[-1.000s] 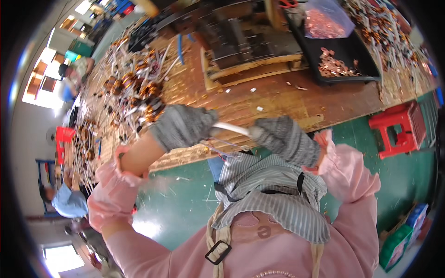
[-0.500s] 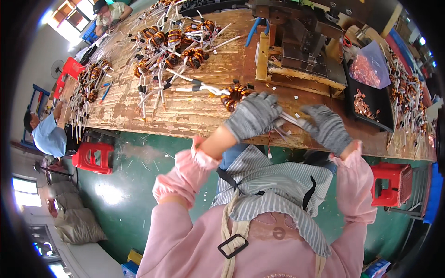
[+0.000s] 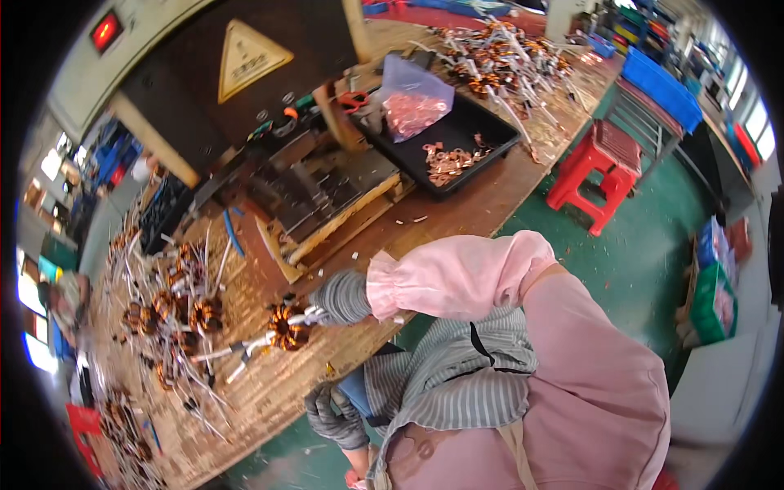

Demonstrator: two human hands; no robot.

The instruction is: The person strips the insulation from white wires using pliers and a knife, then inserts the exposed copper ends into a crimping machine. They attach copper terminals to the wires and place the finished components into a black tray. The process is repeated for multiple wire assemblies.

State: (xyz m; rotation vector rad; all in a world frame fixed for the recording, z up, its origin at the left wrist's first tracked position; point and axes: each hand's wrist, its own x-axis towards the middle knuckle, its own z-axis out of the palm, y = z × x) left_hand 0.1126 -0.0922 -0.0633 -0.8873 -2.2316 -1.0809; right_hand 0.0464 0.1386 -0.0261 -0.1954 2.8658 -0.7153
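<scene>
A copper-wound ring coil [image 3: 288,328] lies near the front edge of the wooden bench, its white sleeved leads running out on two sides. My right hand [image 3: 341,298], in a grey knit glove, is closed round the leads on the coil's right side; its fingertips are mostly hidden. Below the bench edge, close to my apron, is my left hand [image 3: 336,418], also gloved, with the fingers curled in. What it holds, if anything, I cannot make out. Past the coil, a heap of similar ring coils [image 3: 175,310] with white leads is spread over the bench.
A press machine [image 3: 318,196] with a worn metal bed stands behind my right hand. Beside it a black tray [image 3: 445,189] holds copper terminals and a plastic bag [image 3: 416,102] of them. More coils [image 3: 510,61] are piled beyond. A red stool [image 3: 600,167] is at right.
The view has swung toward the right. My left hand has left the coil and dropped below the bench edge; my right hand now grips the leads close beside the coil.
</scene>
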